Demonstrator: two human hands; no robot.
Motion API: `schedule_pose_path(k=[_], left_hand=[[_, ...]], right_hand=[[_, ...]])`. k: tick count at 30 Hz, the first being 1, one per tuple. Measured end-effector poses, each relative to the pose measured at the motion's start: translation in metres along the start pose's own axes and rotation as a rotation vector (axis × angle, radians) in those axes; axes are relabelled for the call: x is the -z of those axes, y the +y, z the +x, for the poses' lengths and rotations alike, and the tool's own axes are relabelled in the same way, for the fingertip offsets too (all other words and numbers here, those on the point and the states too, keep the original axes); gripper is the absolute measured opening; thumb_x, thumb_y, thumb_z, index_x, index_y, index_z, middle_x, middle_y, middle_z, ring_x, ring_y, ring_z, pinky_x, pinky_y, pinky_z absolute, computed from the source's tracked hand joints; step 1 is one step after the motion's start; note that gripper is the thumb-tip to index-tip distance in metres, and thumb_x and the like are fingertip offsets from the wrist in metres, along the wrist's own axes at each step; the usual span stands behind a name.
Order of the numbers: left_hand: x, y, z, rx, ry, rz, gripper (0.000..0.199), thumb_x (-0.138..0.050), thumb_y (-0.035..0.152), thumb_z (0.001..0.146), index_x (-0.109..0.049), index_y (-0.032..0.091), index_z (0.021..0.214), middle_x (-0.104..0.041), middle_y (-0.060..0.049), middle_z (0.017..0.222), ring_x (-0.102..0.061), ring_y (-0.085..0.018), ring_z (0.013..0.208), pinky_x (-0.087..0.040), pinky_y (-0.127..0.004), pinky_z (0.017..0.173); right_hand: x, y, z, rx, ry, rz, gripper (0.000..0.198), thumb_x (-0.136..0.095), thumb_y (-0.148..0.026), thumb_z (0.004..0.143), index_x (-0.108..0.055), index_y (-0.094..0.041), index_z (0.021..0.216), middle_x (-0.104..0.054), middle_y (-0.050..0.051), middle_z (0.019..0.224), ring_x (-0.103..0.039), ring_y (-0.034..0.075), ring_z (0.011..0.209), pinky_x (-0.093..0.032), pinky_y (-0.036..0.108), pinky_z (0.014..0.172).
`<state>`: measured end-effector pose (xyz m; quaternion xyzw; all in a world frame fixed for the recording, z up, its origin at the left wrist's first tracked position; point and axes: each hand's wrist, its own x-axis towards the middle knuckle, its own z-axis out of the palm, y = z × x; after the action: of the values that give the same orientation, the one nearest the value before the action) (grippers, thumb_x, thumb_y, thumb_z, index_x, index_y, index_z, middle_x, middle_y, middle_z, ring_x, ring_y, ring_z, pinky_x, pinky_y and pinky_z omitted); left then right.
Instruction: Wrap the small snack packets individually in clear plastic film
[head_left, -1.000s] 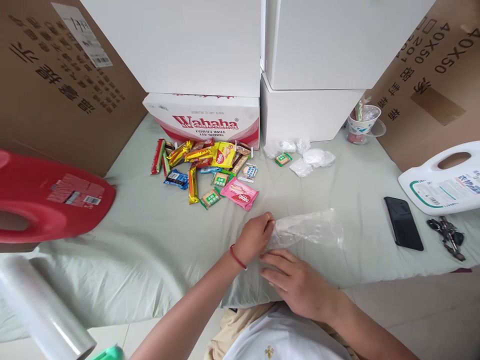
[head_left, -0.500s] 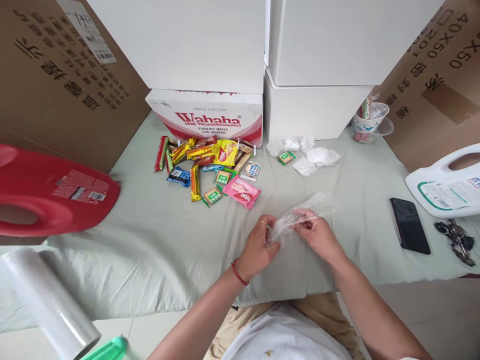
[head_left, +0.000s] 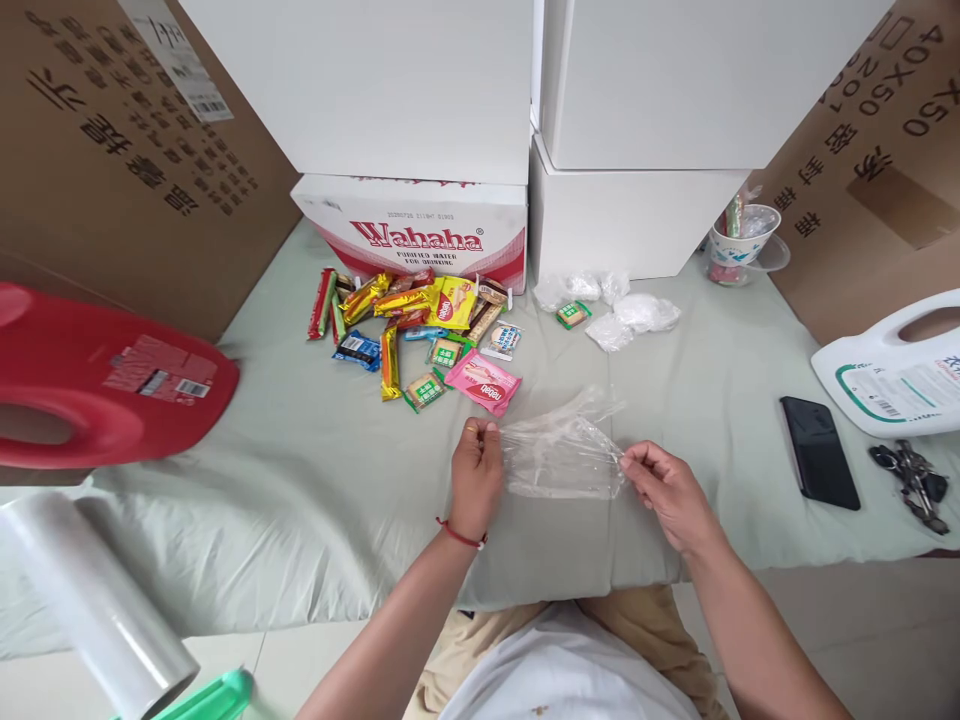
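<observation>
A sheet of clear plastic film [head_left: 559,455] stretches between my two hands, low over the cloth. My left hand [head_left: 478,475], with a red string bracelet on its wrist, pinches the film's left edge. On the other side my right hand [head_left: 667,490] grips the right edge between thumb and fingers. Just beyond the left hand lies a pink snack packet [head_left: 484,381], at the near edge of a pile of wrapped snacks [head_left: 405,305]. Farther back, crumpled clear plastic bundles [head_left: 645,313] lie around a small green biscuit packet [head_left: 574,315].
A Wahaha carton [head_left: 420,235] and white boxes [head_left: 637,220] stand behind. At right are a paper cup [head_left: 742,240], a white jug [head_left: 892,375], a phone [head_left: 820,452] and keys [head_left: 913,480]. A red jug [head_left: 165,400] and a film roll [head_left: 97,600] are at left.
My hands have moved apart, the left one leftward and the right one rightward and slightly nearer. The bunched film between them is now spread out wider.
</observation>
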<state>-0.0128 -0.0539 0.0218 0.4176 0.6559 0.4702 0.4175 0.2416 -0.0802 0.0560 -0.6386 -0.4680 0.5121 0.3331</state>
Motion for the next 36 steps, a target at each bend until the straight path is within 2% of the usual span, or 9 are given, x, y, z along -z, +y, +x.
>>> schedule_pose_path(k=[4,7,12,18,23,26,29,32,36], left_hand=[[0.004,-0.003,-0.008,0.029,-0.069,-0.025,0.035,-0.044,0.056,0.100,-0.042,0.025,0.085,-0.045,0.005,0.070,-0.042,-0.013,0.060,-0.038,-0.026,0.060],[0.000,0.005,-0.018,0.015,-0.203,0.024,0.033,-0.060,0.053,0.091,-0.051,0.022,0.101,-0.052,0.004,0.078,-0.050,-0.014,0.068,-0.042,-0.027,0.066],[-0.004,0.013,-0.032,-0.003,-0.317,0.104,0.038,-0.068,0.043,0.082,-0.057,0.020,0.110,-0.043,0.008,0.066,-0.043,-0.013,0.060,-0.035,-0.026,0.060],[0.013,0.002,-0.043,-0.036,-0.115,0.249,0.040,-0.042,0.051,0.101,-0.060,0.021,0.082,-0.052,0.001,0.071,-0.050,-0.016,0.067,-0.042,-0.029,0.065],[0.019,0.018,-0.049,-0.446,0.139,0.652,0.051,-0.058,0.047,0.096,-0.058,0.014,0.134,-0.059,-0.020,0.125,-0.054,-0.036,0.126,-0.043,-0.055,0.106],[0.008,0.035,-0.041,-0.571,0.061,0.740,0.065,-0.063,0.050,0.094,-0.047,0.014,0.146,-0.055,-0.023,0.140,-0.042,-0.041,0.143,-0.034,-0.060,0.115],[-0.007,0.038,-0.021,-0.434,-0.128,0.670,0.061,-0.064,0.051,0.092,-0.052,0.015,0.140,-0.062,-0.021,0.131,-0.059,-0.035,0.121,-0.048,-0.049,0.100],[-0.018,0.027,-0.001,-0.194,-0.320,0.510,0.033,-0.058,0.045,0.094,-0.065,0.016,0.109,-0.067,-0.007,0.088,-0.062,-0.021,0.078,-0.047,-0.033,0.072],[-0.020,0.011,0.005,-0.120,-0.257,0.244,0.036,-0.049,0.045,0.096,-0.050,0.021,0.070,-0.040,0.005,0.060,-0.040,-0.012,0.059,-0.032,-0.026,0.060]], right_hand=[[0.015,-0.004,-0.008,0.086,-0.159,-0.257,0.044,-0.062,-0.064,0.090,-0.069,-0.023,0.106,-0.071,0.008,0.106,-0.064,0.021,0.090,-0.053,0.032,0.071],[0.012,-0.016,0.002,0.162,-0.180,-0.399,0.056,-0.069,-0.062,0.086,-0.064,-0.027,0.129,-0.065,0.012,0.134,-0.060,0.029,0.121,-0.056,0.038,0.081],[-0.013,-0.021,0.034,0.100,-0.187,-0.290,0.045,-0.074,-0.046,0.082,-0.066,-0.024,0.120,-0.070,0.004,0.100,-0.067,0.020,0.091,-0.054,0.036,0.081],[-0.029,-0.014,0.039,0.072,-0.083,0.031,0.036,-0.072,-0.056,0.079,-0.065,-0.022,0.087,-0.054,-0.002,0.073,-0.053,0.014,0.069,-0.053,0.030,0.066],[-0.027,-0.017,0.025,0.085,-0.149,0.099,0.036,-0.073,-0.056,0.082,-0.063,-0.023,0.089,-0.057,0.000,0.078,-0.056,0.016,0.071,-0.054,0.029,0.060],[-0.027,-0.020,0.019,0.149,-0.207,0.027,0.028,-0.068,-0.051,0.090,-0.064,-0.023,0.093,-0.057,0.000,0.079,-0.056,0.015,0.071,-0.054,0.028,0.063],[-0.027,-0.023,0.016,0.177,-0.281,-0.006,0.024,-0.064,-0.047,0.093,-0.064,-0.023,0.094,-0.058,-0.001,0.079,-0.057,0.015,0.072,-0.053,0.027,0.064],[-0.025,-0.023,0.014,0.171,-0.312,0.004,0.025,-0.064,-0.048,0.093,-0.064,-0.023,0.094,-0.057,-0.001,0.080,-0.058,0.015,0.074,-0.053,0.026,0.064],[-0.016,-0.013,0.012,0.112,-0.212,-0.036,0.032,-0.066,-0.055,0.090,-0.065,-0.023,0.093,-0.053,-0.003,0.075,-0.052,0.013,0.065,-0.046,0.024,0.055]])
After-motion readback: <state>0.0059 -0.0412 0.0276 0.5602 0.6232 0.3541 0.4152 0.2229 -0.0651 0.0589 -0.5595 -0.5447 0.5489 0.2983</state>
